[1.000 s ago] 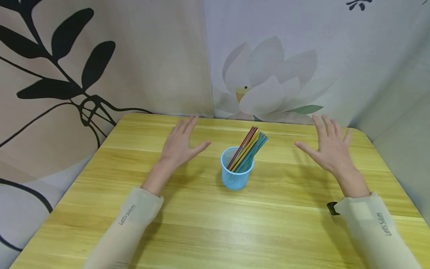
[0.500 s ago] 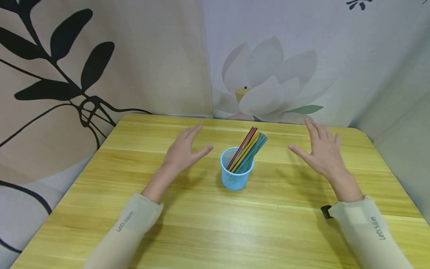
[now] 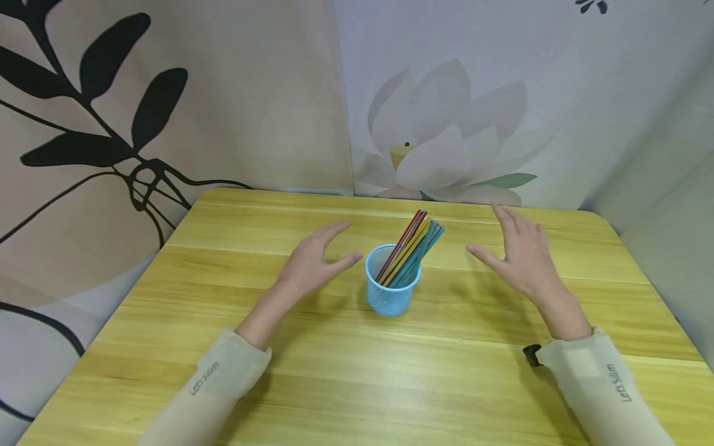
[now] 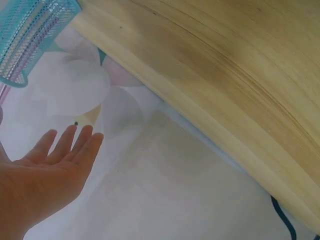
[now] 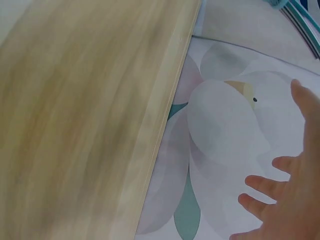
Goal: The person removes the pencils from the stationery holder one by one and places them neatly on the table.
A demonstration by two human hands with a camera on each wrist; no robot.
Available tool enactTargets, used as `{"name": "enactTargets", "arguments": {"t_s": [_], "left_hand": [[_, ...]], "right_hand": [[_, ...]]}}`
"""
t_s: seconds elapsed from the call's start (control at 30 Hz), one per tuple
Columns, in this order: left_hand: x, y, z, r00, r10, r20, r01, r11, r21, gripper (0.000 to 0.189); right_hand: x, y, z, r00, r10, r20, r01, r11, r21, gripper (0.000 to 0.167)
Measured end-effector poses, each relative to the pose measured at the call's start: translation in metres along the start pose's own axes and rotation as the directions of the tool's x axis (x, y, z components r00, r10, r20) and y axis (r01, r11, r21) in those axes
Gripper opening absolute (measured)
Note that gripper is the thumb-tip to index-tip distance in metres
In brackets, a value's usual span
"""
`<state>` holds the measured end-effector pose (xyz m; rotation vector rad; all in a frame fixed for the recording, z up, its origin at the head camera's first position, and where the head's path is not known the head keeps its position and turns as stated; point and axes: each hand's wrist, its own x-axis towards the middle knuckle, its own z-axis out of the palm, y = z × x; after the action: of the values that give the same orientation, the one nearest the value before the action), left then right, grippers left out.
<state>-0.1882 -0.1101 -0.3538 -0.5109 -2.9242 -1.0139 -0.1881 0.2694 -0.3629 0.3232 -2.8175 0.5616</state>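
Left arm (image 3: 214,378): one, sleeved, entering lower left; left wrist (image 3: 264,319) bare past the cuff. Left hand (image 3: 308,264): palm inward, fingers (image 3: 331,231) extended, slightly bent, thumb (image 3: 346,263) spread wide. Right arm (image 3: 602,387): one, sleeved, entering lower right; right wrist (image 3: 562,314) likewise bare. Right hand (image 3: 525,260): fingers extended, lightly fanned, thumb pointing inward. Hands well apart, raised, thumbs facing.

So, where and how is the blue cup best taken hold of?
Probably the cup is best gripped round its side wall, below the rim, coming from the left with the left hand. It stands upright, that hand looks nearer, and the sticks lean right, leaving the rim's left side bare.
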Motion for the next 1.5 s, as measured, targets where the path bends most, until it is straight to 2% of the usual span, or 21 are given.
{"name": "enactTargets", "arguments": {"t_s": [0.63,1.03,1.5], "left_hand": [[-0.009,0.009,0.008,0.998,0.06,0.033,-0.056,0.992,-0.112,0.065],[-0.011,0.012,0.014,0.995,0.098,0.026,-0.092,0.982,-0.166,0.06],[-0.013,0.017,0.018,0.997,0.069,0.026,-0.057,0.951,-0.305,0.054]], "right_hand": [[-0.006,-0.021,0.011,0.997,-0.075,-0.003,0.075,0.997,0.032,0.09],[-0.012,-0.041,0.015,0.995,-0.1,0.027,0.099,0.995,0.022,0.089],[-0.018,-0.062,0.017,0.996,-0.086,0.018,0.085,0.995,0.044,0.083]]}}
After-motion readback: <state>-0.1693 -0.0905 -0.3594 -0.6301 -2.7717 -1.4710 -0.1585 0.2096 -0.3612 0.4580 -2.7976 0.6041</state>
